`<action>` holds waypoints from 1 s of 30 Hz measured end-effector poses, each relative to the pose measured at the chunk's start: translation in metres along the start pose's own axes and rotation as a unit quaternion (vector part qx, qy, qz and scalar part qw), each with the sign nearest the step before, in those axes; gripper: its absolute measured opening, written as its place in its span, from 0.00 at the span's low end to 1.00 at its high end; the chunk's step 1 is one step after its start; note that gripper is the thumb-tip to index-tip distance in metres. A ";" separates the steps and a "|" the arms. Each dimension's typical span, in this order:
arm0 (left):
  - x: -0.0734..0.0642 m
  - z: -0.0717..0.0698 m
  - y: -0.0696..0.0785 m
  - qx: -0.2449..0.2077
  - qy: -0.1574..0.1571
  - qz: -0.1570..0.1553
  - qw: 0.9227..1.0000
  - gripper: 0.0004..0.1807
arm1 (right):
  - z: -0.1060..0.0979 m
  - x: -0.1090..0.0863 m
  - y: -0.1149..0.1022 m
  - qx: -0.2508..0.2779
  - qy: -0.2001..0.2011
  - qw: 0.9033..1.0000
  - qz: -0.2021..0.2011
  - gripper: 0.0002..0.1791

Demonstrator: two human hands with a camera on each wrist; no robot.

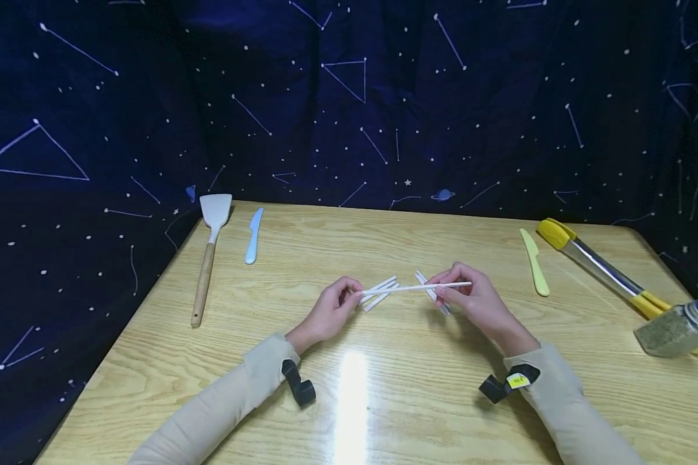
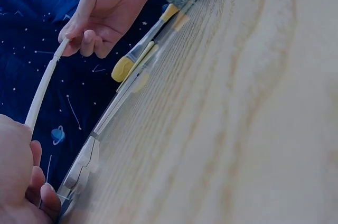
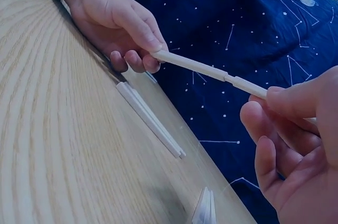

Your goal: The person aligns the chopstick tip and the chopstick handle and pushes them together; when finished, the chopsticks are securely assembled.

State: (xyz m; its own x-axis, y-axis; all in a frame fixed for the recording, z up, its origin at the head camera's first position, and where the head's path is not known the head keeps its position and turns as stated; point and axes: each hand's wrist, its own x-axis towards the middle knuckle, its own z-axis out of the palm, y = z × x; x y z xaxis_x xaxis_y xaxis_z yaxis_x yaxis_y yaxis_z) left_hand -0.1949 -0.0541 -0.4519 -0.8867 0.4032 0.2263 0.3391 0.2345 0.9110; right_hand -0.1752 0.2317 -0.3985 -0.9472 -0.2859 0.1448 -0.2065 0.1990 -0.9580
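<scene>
Between the two hands a thin white stick [image 1: 413,288] is held nearly level above the table. Partway along the stick [image 3: 203,68] a small step or joint shows in the right wrist view. My left hand [image 1: 333,308] pinches its left end between thumb and forefinger. My right hand [image 1: 471,297] pinches it further right, and the other end sticks out past the fingers. Below, several more white sticks lie on the table: one group [image 1: 382,298] beside the left hand, another group [image 1: 424,281] partly hidden behind the right hand.
A white spatula [image 1: 204,278] with a wooden handle and a blue knife [image 1: 253,237] lie on the left. On the right are a yellow-green knife [image 1: 534,263], yellow-tipped tongs [image 1: 602,268] and a jar of dried herbs [image 1: 671,332]. A dark starry curtain [image 1: 349,129] hangs behind the table.
</scene>
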 end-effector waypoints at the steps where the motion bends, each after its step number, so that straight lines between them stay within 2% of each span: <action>1: 0.000 0.000 0.000 0.000 0.002 0.000 1.000 0.09 | 0.000 0.000 0.000 0.000 0.004 1.000 0.001 0.05; 7: 0.000 0.002 -0.001 0.000 0.008 -0.001 1.000 0.09 | -0.001 0.000 0.000 -0.010 0.012 1.000 0.008 0.04; 16: 0.000 0.001 -0.001 -0.002 0.001 -0.003 1.000 0.11 | -0.001 0.001 0.000 -0.016 0.011 1.000 0.008 0.03; 23: 0.000 0.001 -0.002 0.005 0.004 0.009 1.000 0.08 | -0.001 0.001 0.002 -0.019 0.002 1.000 0.000 0.04; 30: -0.001 0.001 0.001 0.030 -0.009 0.033 0.999 0.07 | -0.003 0.001 0.002 -0.041 -0.011 0.999 -0.010 0.03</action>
State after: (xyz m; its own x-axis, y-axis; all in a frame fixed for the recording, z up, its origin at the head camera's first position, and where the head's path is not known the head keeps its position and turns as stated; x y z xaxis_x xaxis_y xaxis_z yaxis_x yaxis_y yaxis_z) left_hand -0.1932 -0.0531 -0.4518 -0.8563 0.4346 0.2790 0.4159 0.2600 0.8715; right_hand -0.1768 0.2343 -0.3992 -0.9376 -0.3103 0.1571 -0.2449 0.2682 -0.9317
